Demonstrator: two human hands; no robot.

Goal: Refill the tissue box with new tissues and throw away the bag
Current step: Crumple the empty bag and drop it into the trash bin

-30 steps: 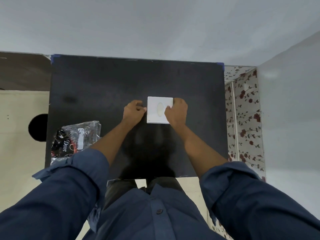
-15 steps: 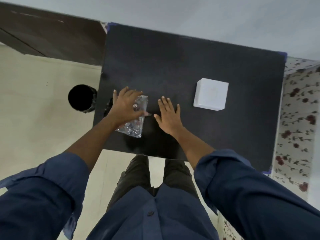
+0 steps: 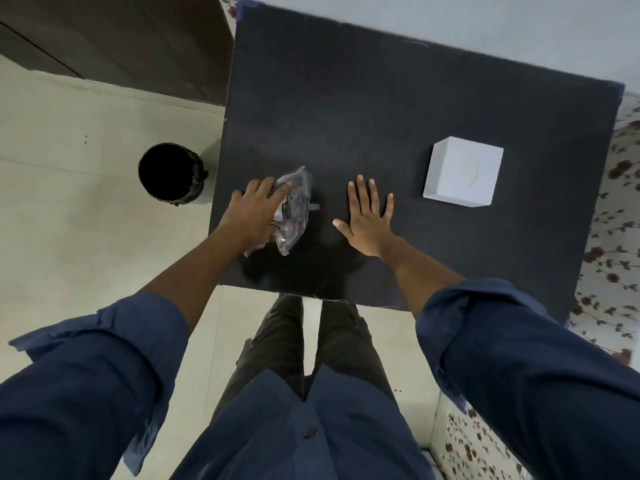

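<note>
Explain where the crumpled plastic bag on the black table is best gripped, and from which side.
Grip the plastic bag at its bunched left part, coming from above on the left, where the left hand lies on it. It is limp, flattened film, so gathering a fistful probably holds better than pinching an edge. The bin stands on that side.

Pretty even indoor light, nothing harsh. Soft shadows pool on the black table just below both palms, toward the near edge. The plastic bag under the left fingers catches small glints. Wide-angle bend at the edges; slight blur around the fingertips.
</note>
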